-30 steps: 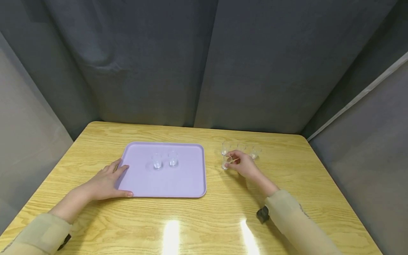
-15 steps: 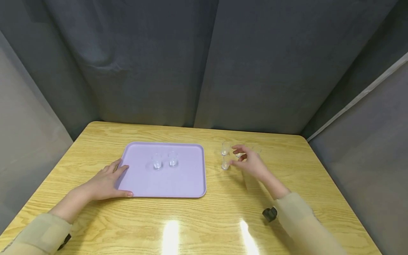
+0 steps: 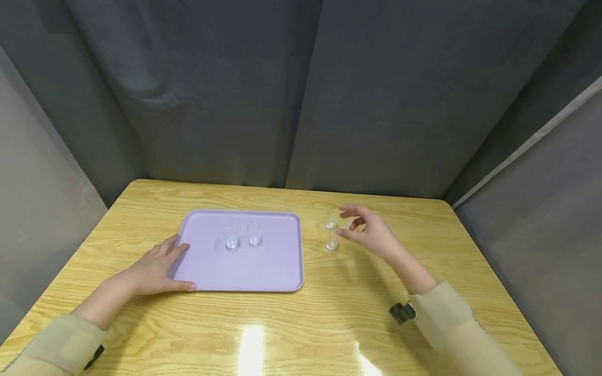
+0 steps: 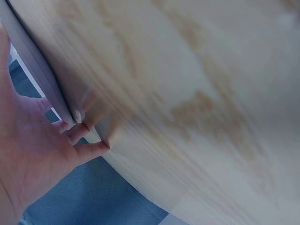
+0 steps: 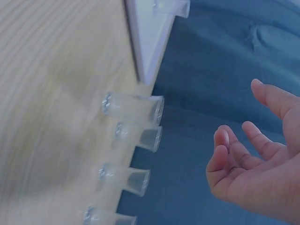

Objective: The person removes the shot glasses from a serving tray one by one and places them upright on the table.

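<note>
My left hand [image 3: 152, 269] lies at the left end of a lilac tray [image 3: 273, 271], thumb along its front edge and fingers spread at its side. Two small clear glasses stand on the tray, a left glass [image 3: 231, 239] and a right glass [image 3: 254, 235]. My right hand [image 3: 371, 232] hovers with nothing in it, thumb and forefinger apart, beside a front glass [image 3: 332, 241] and a back glass [image 3: 332, 219]. In the right wrist view, fingers are clear of the row, where a third glass [image 5: 124, 178] and a fourth glass [image 5: 110, 217] also stand; the right hand mostly hides these in the head view.
Everything stands on a wood-grain table [image 3: 291, 334]. Dark grey curtains [image 3: 226, 104] hang behind its far edge, with paler panels [image 3: 555, 219] at both sides.
My right hand has let go of the front glass, drawn back to the right and lifted, its fingers spreading. My left hand and the two glasses on the tray have stayed put.
</note>
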### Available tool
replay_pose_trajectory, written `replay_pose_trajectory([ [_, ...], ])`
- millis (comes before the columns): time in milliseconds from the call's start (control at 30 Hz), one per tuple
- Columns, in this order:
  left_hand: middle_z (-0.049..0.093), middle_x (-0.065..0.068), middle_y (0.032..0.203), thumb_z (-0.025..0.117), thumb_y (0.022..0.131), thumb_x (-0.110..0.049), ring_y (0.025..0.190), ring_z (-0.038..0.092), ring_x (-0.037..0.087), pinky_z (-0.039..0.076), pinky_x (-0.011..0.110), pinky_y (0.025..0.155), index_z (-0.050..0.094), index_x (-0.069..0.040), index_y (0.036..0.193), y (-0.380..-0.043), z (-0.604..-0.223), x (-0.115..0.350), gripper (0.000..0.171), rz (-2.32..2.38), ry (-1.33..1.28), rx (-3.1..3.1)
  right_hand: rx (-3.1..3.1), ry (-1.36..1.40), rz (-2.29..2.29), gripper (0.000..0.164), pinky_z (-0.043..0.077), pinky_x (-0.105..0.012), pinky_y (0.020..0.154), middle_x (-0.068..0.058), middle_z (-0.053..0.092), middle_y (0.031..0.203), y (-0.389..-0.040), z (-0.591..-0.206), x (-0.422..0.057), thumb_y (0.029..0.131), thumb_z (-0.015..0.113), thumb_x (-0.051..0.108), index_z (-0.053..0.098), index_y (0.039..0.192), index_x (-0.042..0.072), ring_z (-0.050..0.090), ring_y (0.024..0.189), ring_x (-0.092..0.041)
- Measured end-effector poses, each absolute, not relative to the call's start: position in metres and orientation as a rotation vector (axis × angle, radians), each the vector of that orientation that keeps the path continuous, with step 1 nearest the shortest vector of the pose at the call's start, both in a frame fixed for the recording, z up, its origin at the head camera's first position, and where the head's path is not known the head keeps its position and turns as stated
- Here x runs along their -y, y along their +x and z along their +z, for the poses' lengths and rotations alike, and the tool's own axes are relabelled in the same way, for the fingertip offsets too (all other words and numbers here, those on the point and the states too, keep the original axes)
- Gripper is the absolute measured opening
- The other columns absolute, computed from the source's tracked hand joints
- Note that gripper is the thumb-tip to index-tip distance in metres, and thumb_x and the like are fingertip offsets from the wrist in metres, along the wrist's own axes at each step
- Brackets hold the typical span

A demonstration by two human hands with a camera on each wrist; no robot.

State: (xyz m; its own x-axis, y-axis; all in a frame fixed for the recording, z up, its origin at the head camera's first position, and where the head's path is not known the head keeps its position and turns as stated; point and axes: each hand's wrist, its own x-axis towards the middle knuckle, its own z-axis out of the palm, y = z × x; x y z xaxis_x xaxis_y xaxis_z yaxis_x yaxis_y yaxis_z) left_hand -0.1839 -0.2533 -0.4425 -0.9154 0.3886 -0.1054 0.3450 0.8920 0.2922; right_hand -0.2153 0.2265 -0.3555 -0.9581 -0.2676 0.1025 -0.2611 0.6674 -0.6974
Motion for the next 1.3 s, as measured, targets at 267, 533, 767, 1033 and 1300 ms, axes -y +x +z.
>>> replay_pose_trajectory([
  [267, 0.015, 0.032, 0.15, 0.061, 0.069, -0.075, 0.13, 0.024, 0.055, 0.026, 0.069, 0.099, 0.035, 0.002, 0.142, -0.183, -0.44, 0.252, 0.109, 0.404, 0.563, -2.897, -2.863, -0.534, -1.199, 0.054, 0.047, -0.028, 0.064, -0.007, 0.061, 0.121, -0.211, -0.336, -0.208, 0.084, 0.073, 0.025, 0.052, 0.132, 0.017, 0.056, 0.09, -0.018],
  [533, 0.015, 0.031, 0.15, 0.061, 0.069, -0.075, 0.13, 0.024, 0.055, 0.026, 0.069, 0.099, 0.035, 0.002, 0.142, -0.184, -0.44, 0.253, 0.11, 0.405, 0.56, -2.896, -2.863, -0.626, -1.202, 0.05, 0.047, -0.029, 0.065, -0.004, 0.063, 0.116, -0.211, -0.324, -0.181, 0.083, 0.073, 0.025, 0.054, 0.129, 0.017, 0.056, 0.084, -0.016],
  [767, 0.015, 0.03, 0.15, 0.06, 0.069, -0.076, 0.13, 0.024, 0.055, 0.026, 0.069, 0.099, 0.035, 0.002, 0.142, -0.184, -0.442, 0.253, 0.11, 0.412, 0.558, -2.892, -2.841, -0.71, -1.22, 0.05, 0.047, -0.028, 0.063, -0.004, 0.063, 0.116, -0.216, -0.323, -0.157, 0.083, 0.073, 0.023, 0.054, 0.129, 0.018, 0.056, 0.083, -0.015],
  [1033, 0.015, 0.031, 0.15, 0.06, 0.069, -0.076, 0.13, 0.024, 0.055, 0.026, 0.069, 0.099, 0.035, 0.002, 0.142, -0.184, -0.443, 0.253, 0.11, 0.402, 0.57, -2.895, -2.779, -0.728, -1.272, 0.05, 0.051, -0.031, 0.073, -0.002, 0.062, 0.119, -0.225, -0.334, -0.13, 0.083, 0.073, 0.025, 0.054, 0.129, 0.018, 0.06, 0.094, -0.02],
  [1300, 0.014, 0.031, 0.15, 0.061, 0.069, -0.075, 0.13, 0.023, 0.055, 0.025, 0.069, 0.1, 0.034, 0.002, 0.143, -0.184, -0.443, 0.253, 0.11, 0.413, 0.565, -2.893, -2.727, -0.678, -1.316, 0.053, 0.051, -0.033, 0.078, -0.007, 0.062, 0.121, -0.239, -0.354, -0.103, 0.081, 0.075, 0.024, 0.055, 0.129, 0.013, 0.059, 0.101, -0.026],
])
